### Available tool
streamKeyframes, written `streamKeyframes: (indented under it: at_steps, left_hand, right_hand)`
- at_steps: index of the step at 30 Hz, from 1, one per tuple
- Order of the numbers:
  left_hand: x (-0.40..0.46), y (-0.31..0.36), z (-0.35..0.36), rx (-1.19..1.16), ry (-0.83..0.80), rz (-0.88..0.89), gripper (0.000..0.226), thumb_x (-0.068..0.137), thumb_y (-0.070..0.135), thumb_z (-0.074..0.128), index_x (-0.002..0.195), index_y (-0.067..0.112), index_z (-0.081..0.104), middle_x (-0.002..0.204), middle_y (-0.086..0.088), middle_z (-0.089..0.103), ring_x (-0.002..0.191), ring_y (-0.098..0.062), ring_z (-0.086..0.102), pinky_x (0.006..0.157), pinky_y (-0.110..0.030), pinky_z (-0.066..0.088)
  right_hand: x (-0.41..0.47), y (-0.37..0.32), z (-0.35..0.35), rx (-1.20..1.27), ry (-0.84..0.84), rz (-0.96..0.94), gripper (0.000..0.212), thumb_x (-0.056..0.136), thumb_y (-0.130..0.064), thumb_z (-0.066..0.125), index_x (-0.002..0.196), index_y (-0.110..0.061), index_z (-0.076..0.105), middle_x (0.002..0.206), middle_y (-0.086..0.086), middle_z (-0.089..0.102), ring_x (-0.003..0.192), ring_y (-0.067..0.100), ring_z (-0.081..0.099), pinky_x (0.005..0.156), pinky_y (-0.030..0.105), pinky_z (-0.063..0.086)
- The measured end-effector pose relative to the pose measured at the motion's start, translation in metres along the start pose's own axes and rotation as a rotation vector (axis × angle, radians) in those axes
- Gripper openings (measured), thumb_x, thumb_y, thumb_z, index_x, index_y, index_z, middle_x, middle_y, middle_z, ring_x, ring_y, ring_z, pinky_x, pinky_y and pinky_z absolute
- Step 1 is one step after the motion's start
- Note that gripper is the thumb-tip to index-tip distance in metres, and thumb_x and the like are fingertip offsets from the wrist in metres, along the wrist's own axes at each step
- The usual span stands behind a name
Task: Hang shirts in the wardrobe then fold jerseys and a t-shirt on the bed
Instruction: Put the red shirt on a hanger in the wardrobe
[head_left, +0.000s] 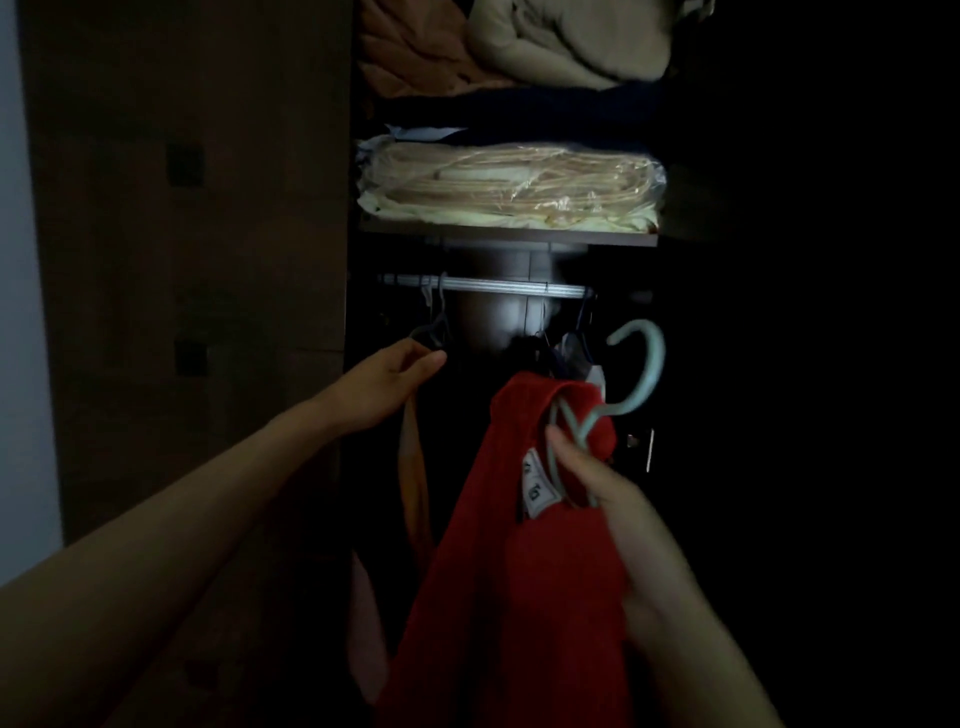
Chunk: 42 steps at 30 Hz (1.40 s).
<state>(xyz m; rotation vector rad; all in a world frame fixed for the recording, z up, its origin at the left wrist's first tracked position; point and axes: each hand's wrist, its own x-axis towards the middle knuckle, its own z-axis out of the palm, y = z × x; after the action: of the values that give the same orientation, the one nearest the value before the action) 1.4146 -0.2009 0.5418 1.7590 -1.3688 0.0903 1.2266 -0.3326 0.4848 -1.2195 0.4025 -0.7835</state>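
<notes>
From the head view, the right hand (597, 483) has its fingers clamped on a pale hanger (631, 384) carrying a red shirt (519, 597), near and below the wardrobe rail (498, 286). The left hand (395, 382) pinches dark hanging clothes (431, 338) at the rail's left end.

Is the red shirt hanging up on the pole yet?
Not yet. The red shirt is on its hanger, but the hook is below the pole, touching nothing; the right hand holds it.
</notes>
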Motion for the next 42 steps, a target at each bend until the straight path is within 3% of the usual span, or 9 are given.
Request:
streamKeyframes:
  at_steps: [2, 7, 12, 16, 21, 28, 32, 36, 42]
  left_hand:
    - [0.008, -0.014, -0.002, -0.004, 0.011, -0.017, 0.033, 0.102, 0.044, 0.044, 0.120, 0.019, 0.057, 0.108, 0.006, 0.065, 0.095, -0.004, 0.062, 0.070, -0.018, 0.045]
    - [0.044, -0.058, -0.002, 0.019, 0.068, -0.071, 0.033, 0.099, 0.051, 0.046, 0.112, 0.024, 0.060, 0.103, 0.008, 0.066, 0.096, -0.009, 0.063, 0.091, -0.033, 0.051]
    - [0.085, -0.088, 0.011, 0.012, 0.073, -0.113, 0.026, 0.100, 0.047, 0.047, 0.104, 0.025, 0.061, 0.092, 0.009, 0.065, 0.087, -0.003, 0.063, 0.083, -0.027, 0.048]
    - [0.111, -0.105, 0.022, -0.040, 0.109, -0.129, 0.022, 0.100, 0.044, 0.049, 0.104, 0.027, 0.062, 0.091, 0.009, 0.068, 0.080, 0.008, 0.064, 0.076, -0.018, 0.045]
    - [0.117, -0.119, 0.038, -0.076, 0.178, -0.121, 0.023, 0.098, 0.040, 0.050, 0.106, 0.022, 0.063, 0.094, 0.004, 0.071, 0.087, -0.002, 0.068, 0.073, -0.011, 0.049]
    - [0.090, -0.127, 0.037, -0.053, 0.183, -0.182, 0.021, 0.094, 0.046, 0.050, 0.100, 0.030, 0.062, 0.084, 0.017, 0.068, 0.076, 0.005, 0.063, 0.070, -0.012, 0.047]
    - [0.069, -0.112, 0.034, -0.061, 0.212, -0.200, 0.029, 0.088, 0.052, 0.051, 0.101, 0.029, 0.063, 0.091, 0.004, 0.070, 0.084, -0.008, 0.067, 0.079, -0.025, 0.052]
    - [0.044, -0.095, 0.030, -0.090, 0.183, -0.188, 0.026, 0.089, 0.047, 0.053, 0.103, 0.029, 0.064, 0.092, -0.003, 0.068, 0.087, -0.016, 0.066, 0.082, -0.029, 0.051]
    - [0.031, -0.090, 0.010, -0.137, 0.327, -0.219, 0.019, 0.078, 0.055, 0.056, 0.088, 0.041, 0.066, 0.092, -0.005, 0.071, 0.076, -0.006, 0.067, 0.077, -0.017, 0.051]
  right_hand:
    - [0.008, 0.009, 0.016, 0.072, -0.098, 0.031, 0.013, 0.100, -0.014, 0.053, 0.109, -0.012, 0.062, 0.088, -0.001, 0.070, 0.091, 0.013, 0.068, 0.049, 0.009, 0.049]
    - [0.109, 0.027, 0.036, 0.006, -0.093, 0.017, 0.025, 0.079, -0.032, 0.080, 0.095, -0.014, 0.080, 0.112, 0.018, 0.074, 0.106, 0.035, 0.069, 0.100, 0.046, 0.051]
    - [0.232, -0.010, 0.060, -0.067, -0.075, -0.087, 0.035, 0.085, -0.032, 0.074, 0.113, -0.011, 0.073, 0.096, 0.012, 0.076, 0.073, 0.023, 0.072, 0.061, 0.029, 0.058]
    - [0.329, -0.022, 0.068, -0.093, -0.099, -0.117, 0.030, 0.089, -0.026, 0.071, 0.116, -0.012, 0.069, 0.097, 0.012, 0.074, 0.064, 0.016, 0.068, 0.051, 0.024, 0.052]
    - [0.416, -0.005, 0.055, -0.077, -0.110, -0.124, 0.010, 0.098, -0.013, 0.058, 0.092, -0.020, 0.063, 0.090, 0.010, 0.070, 0.071, 0.020, 0.064, 0.065, 0.032, 0.053]
    - [0.416, 0.094, -0.002, -0.229, -0.007, 0.148, 0.029, 0.105, -0.018, 0.044, 0.079, -0.015, 0.056, 0.067, 0.004, 0.055, 0.043, 0.010, 0.056, 0.037, 0.016, 0.043]
    - [0.403, 0.049, 0.013, -0.179, -0.061, -0.001, 0.021, 0.100, -0.022, 0.055, 0.080, -0.018, 0.058, 0.063, -0.002, 0.062, 0.039, 0.004, 0.058, 0.036, 0.015, 0.044]
    - [0.397, -0.024, 0.052, -0.114, -0.104, -0.127, 0.018, 0.099, -0.014, 0.057, 0.113, -0.005, 0.065, 0.085, 0.005, 0.064, 0.056, 0.013, 0.065, 0.041, 0.019, 0.051]
    - [0.433, -0.026, 0.065, -0.216, -0.089, -0.013, 0.030, 0.104, -0.006, 0.041, 0.077, -0.005, 0.052, 0.042, 0.007, 0.061, 0.036, 0.016, 0.060, 0.032, 0.019, 0.045]
